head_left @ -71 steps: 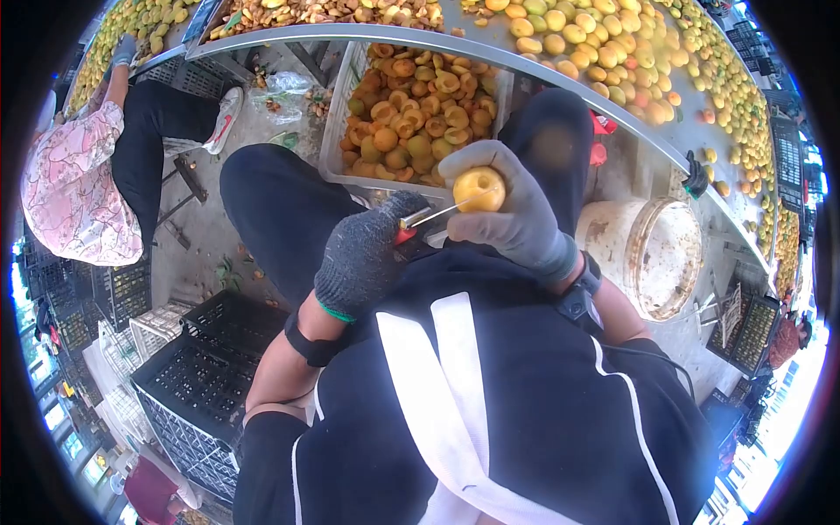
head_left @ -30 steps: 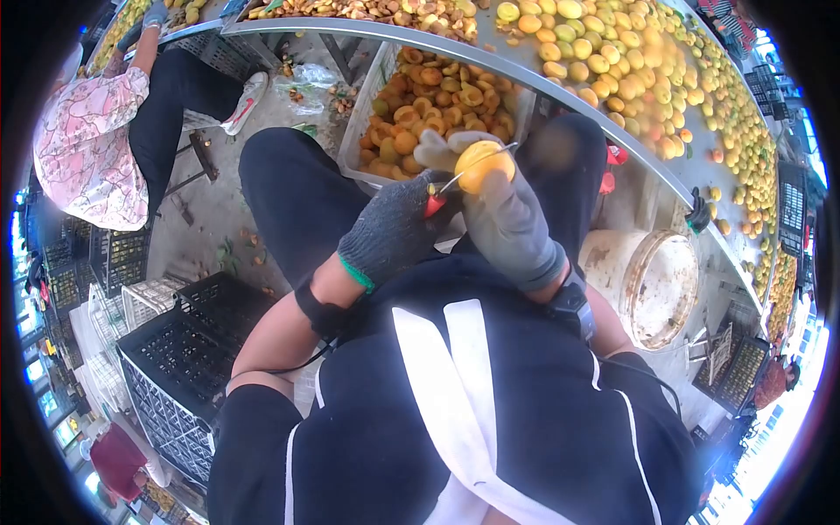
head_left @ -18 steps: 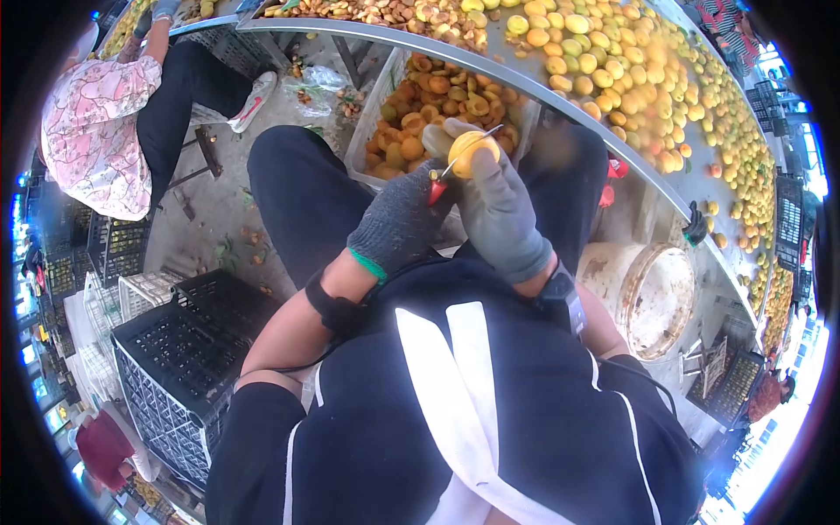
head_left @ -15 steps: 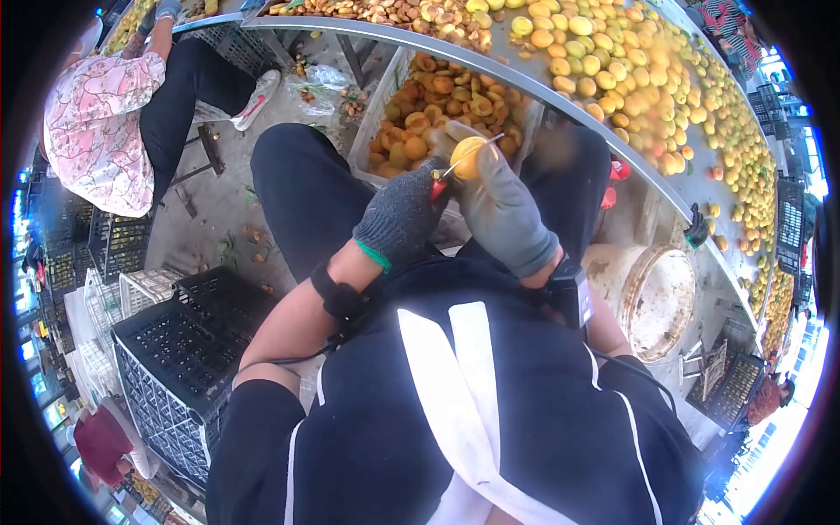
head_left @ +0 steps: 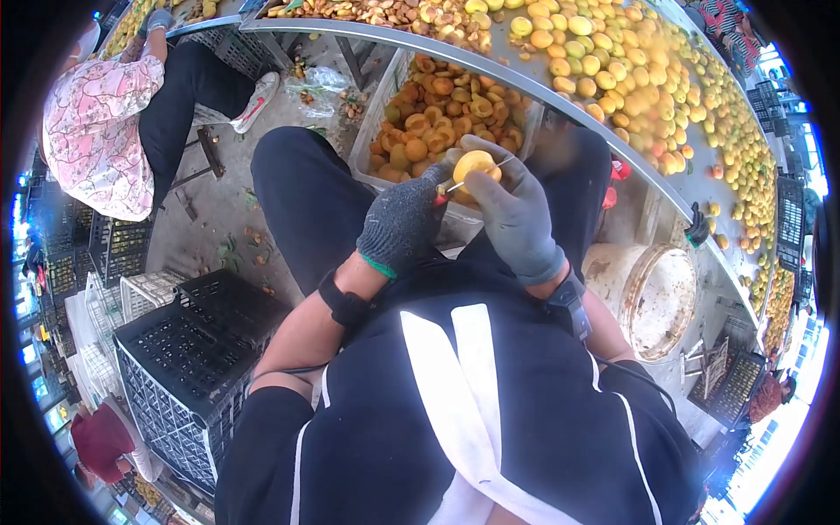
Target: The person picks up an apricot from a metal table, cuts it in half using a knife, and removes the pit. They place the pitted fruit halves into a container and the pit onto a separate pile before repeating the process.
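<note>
My left hand point(head_left: 404, 219), in a dark knit glove with a green cuff, is closed around the red handle of a thin metal tool point(head_left: 441, 197). The tool's shaft runs up to an orange-yellow apricot point(head_left: 475, 166), and its tip shows beyond the fruit's right side. Fingers of my right hand point(head_left: 514, 210), in a grey glove, pinch the apricot from the right and below. Just past both hands, a pale crate point(head_left: 360, 149) between my knees holds many halved apricots point(head_left: 437, 127).
A metal table edge point(head_left: 516, 80) curves across the front, with whole apricots point(head_left: 604, 61) heaped behind it. A black crate point(head_left: 166, 411) stands at left, a stained white bucket point(head_left: 658, 302) at right. A seated person point(head_left: 105, 131) works at upper left.
Both hands have shifted slightly, and the apricot has turned and sits a little lower between them. My right hand's fingers have spread further around it.
</note>
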The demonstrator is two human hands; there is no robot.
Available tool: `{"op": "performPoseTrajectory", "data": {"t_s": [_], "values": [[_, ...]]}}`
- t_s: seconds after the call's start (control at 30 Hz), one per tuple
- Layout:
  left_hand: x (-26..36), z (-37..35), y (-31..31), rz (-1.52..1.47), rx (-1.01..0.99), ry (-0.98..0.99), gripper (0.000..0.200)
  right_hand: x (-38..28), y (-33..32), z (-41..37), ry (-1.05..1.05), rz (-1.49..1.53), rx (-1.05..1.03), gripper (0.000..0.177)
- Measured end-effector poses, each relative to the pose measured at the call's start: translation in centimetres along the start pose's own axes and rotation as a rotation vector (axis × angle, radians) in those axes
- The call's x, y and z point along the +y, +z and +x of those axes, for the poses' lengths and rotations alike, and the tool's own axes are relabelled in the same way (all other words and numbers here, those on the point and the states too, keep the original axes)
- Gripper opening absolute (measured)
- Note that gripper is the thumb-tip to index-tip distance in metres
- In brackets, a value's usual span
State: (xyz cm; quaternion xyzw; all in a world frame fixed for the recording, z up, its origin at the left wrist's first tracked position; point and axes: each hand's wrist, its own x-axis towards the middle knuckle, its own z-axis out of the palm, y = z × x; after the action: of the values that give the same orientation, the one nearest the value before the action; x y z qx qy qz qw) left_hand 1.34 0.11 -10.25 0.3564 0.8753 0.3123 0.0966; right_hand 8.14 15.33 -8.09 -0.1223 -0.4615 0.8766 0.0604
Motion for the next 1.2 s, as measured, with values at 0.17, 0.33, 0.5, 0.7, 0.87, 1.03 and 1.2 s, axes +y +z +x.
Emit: {"op": "performPoseTrajectory", "data": {"t_s": [0.17, 0.33, 0.5, 0.7, 0.87, 1.03, 1.2], "values": [[0.2, -0.5, 0.0, -0.143, 0.008, 0.044, 0.032, -1.5, 0.5, -0.7, -0.042, -0.090, -0.104, 0.050], [-0.4, -0.4, 0.2, -0.193, -0.023, 0.066, 0.033, -1.6, 0.7, -0.6, -0.119, -0.153, -0.141, 0.049], [0.7, -0.5, -2.6, -0.243, -0.117, 0.074, 0.028, -3.4, 1.6, -1.2, -0.205, -0.370, -0.076, 0.046], [0.8, -1.6, -6.3, -0.566, -0.021, 0.018, 0.060, -3.7, -0.5, -0.6, -0.191, -0.492, 0.049, 0.047], [1.8, 0.0, -4.6, -0.596, 0.063, 0.042, 0.072, -2.4, 0.7, -1.1, -0.490, -0.879, -0.023, 0.048], [1.7, 0.3, -3.6, -0.790, 0.041, -0.017, 0.069, -2.2, 1.2, -2.4, -0.461, -0.928, -0.062, 0.051], [2.2, 0.4, -2.9, -0.773, 0.134, 0.093, 0.057, -1.7, 1.7, -2.1, -0.324, -0.757, -0.138, 0.050]]}}
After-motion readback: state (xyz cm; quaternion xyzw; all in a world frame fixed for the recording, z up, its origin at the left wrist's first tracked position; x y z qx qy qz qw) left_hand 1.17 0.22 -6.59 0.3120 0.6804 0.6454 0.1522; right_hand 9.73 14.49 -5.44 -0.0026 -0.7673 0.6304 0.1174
